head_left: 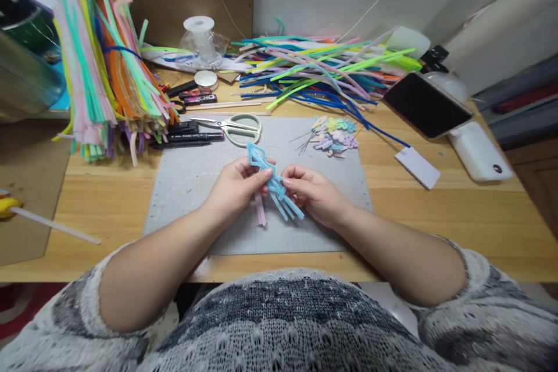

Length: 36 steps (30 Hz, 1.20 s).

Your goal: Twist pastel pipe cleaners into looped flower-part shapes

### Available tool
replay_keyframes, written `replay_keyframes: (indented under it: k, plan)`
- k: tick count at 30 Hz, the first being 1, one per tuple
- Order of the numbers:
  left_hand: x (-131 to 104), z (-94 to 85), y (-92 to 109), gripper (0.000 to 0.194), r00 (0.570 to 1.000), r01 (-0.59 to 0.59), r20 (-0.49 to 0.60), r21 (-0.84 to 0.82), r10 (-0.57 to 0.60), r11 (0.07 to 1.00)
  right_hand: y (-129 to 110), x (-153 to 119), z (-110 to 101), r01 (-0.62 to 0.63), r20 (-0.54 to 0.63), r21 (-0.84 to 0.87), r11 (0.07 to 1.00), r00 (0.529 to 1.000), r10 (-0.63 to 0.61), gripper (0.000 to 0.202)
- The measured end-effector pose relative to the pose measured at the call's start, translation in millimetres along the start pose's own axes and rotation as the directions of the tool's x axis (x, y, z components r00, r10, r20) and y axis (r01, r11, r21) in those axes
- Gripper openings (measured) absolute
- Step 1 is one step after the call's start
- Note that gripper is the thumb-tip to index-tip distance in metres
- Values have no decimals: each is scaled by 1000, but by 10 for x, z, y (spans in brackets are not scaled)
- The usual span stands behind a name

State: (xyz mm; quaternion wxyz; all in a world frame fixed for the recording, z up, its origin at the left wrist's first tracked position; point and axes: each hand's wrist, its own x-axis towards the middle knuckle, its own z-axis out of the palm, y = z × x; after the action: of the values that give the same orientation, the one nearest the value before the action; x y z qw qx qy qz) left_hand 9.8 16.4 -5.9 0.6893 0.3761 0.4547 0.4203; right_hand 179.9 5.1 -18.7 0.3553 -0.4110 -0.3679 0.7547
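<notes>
Between my hands, above the grey cutting mat (187,186), is a bundle of bent light blue pipe cleaners (279,189), with loops at its upper end and loose ends at its lower right. My left hand (242,181) pinches its middle between thumb and fingers. My right hand (311,189) closes its thumb and forefinger on the bundle's right side; the exact strand is too small to make out. A few pale pink pipe cleaners (260,212) show below my left fingers; whether that hand holds them too, I cannot tell.
Scissors (242,129) and markers (192,138) lie at the mat's far left. Small pipe-cleaner flowers on wires (333,135) sit at its far right. Behind are loose pipe cleaners (314,67), a wire spool (199,40) and a phone (427,104). Upright pipe-cleaner bundles (87,81) stand left.
</notes>
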Motion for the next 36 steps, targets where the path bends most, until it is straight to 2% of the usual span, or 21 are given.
replay_keyframes:
  k: [3,5,7,9,13,20,25,29,32,36]
  plan:
    - [9,-14,-1,30,1000,3,28,-13,-2,1000,10,-26,37,174,-11,-93,980,984,-175,25]
    - [6,-20,6,28,998,5,63,-18,-3,1000,23,-45,58,208,45,-119,971,978,-204,34]
    - [4,-25,22,28,996,-2,86,-22,4,1000,45,-60,72,150,117,-103,983,984,-138,40]
    - [14,-34,51,29,997,-31,74,-30,33,999,63,-66,75,82,135,-70,994,988,-72,41]
    - [80,-83,132,32,989,-141,-40,-30,139,990,48,-60,67,35,113,-40,999,993,-30,36]
    - [206,-215,138,27,985,-145,-72,175,159,974,2,-75,98,-39,195,-40,998,980,46,33]
    - [210,-240,125,25,971,-178,-93,328,219,928,64,-76,98,3,110,-83,997,994,6,35]
    - [159,-187,166,30,980,-162,-77,236,184,958,83,-70,85,31,135,-148,988,991,-11,14]
    - [110,-126,146,34,982,-185,-23,135,190,973,93,-69,91,40,138,-96,995,990,-27,16]
    - [28,-50,15,30,989,-136,82,198,122,971,169,-52,113,110,52,-32,993,993,-108,23]
